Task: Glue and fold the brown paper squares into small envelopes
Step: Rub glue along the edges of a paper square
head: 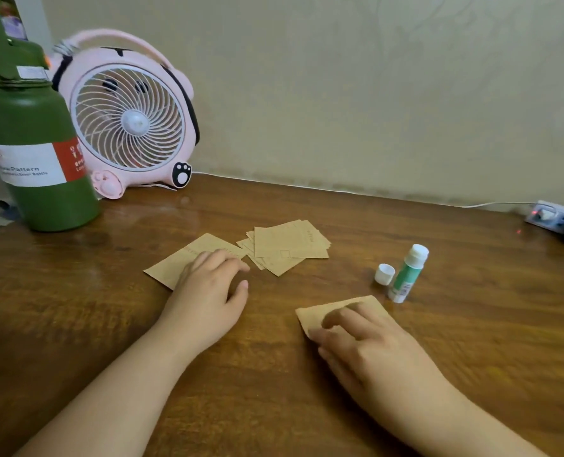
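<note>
Two hands: both are laid on brown paper on the wooden table (471,324), one at each side of the paper stack.
Paper stack: a loose fan of brown paper squares (285,247) is seen lying flat near the middle of the table; it is taken as the landmark for every place below.
Left hand (208,291): placed just left of the stack, palm down, with fingers gently bent and their tips resting on a separate sheet; nothing is gripped or pinched.
Left sheet (175,263): a single brown square is laid flat just left of the stack, its right corner almost meeting the stack's edge, its near part covered by the left hand.
Right hand (363,347): placed nearer than the stack and to its right, blurred; the fingers are spread over a folded piece and pressed down on it, and whether an edge is pinched cannot be told.
Folded piece (320,313): a brown paper piece is seen under the right hand, well apart from the stack, flat on the table.
Glue stick (407,273): stood tilted to the right of the stack, uncapped, white tip uppermost, green body.
Cap (384,274): a white cap is set just beside the glue stick, on the side towards the stack.
Fan (127,117): a pink desk fan is stood behind the stack and to its left, against the wall.
Bottle (33,143): a green bottle is stood far left of the stack, beside the fan.
Power strip (557,221): seen far right of the stack, at the wall.
</note>
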